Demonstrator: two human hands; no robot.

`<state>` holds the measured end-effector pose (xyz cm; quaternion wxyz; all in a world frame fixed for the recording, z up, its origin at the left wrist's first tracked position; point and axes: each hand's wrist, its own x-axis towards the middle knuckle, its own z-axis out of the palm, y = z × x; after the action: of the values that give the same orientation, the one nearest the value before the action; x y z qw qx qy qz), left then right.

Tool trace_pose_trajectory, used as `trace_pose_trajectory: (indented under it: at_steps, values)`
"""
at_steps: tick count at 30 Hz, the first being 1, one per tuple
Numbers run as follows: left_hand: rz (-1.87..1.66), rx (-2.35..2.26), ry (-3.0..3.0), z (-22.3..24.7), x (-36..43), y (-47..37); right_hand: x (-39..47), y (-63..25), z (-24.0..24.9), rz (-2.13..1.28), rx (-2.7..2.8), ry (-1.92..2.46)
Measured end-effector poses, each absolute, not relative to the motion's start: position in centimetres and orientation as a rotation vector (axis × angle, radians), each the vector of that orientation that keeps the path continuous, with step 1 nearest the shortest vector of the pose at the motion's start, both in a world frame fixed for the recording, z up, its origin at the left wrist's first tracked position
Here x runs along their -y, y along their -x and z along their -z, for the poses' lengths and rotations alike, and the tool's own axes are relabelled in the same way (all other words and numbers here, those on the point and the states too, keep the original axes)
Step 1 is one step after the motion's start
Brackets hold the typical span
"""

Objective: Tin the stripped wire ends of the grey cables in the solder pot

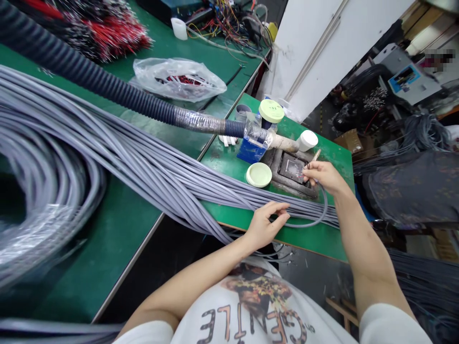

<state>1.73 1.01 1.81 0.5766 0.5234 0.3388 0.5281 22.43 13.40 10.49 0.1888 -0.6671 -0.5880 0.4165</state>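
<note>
Green worktops fill the scene from the head camera, a larger table (103, 258) at left and a smaller board (335, 153) at right, with a white cabinet (304, 43) set behind. Across both, a thick bundle of gray cables (161, 165) is laid, and over it a dark ribbed hose (118, 86) is led toward a square metal pot (296, 190). Right by that pot, the end of one gray cable (325, 210) is pinched in the right hand (324, 176), thumb and fingers closed together, thin wires held over the pot's gray surface; whether the tan stick (317, 155) beside them is gripped too cannot be told. At the bundle, the left hand (267, 222) is held half open, thumb and forefinger parted, nothing seen between them; contact with the cables cannot be judged. On to the lettering: "GENTLE" is borne by the white shirt (265, 296), seen upside down. Dark print is carried on the pale-green jar lid (271, 111), too small to be read. Beside the pot, a pale-green dish (258, 175) is placed.
</note>
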Motion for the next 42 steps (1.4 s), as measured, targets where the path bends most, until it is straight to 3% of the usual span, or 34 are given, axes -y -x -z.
trace_pose_trajectory:
  at_steps: [11, 42]
  values:
    - [-1.111, -0.670, -0.627, -3.5, -1.5, -2.4, -2.7, -16.2, -13.5, -0.977, 1.546, 1.567]
    - [-1.226, -0.581, -0.453, -6.1, -0.5, -1.9, -0.7, -14.3, -13.5, -1.053, 1.572, 1.496]
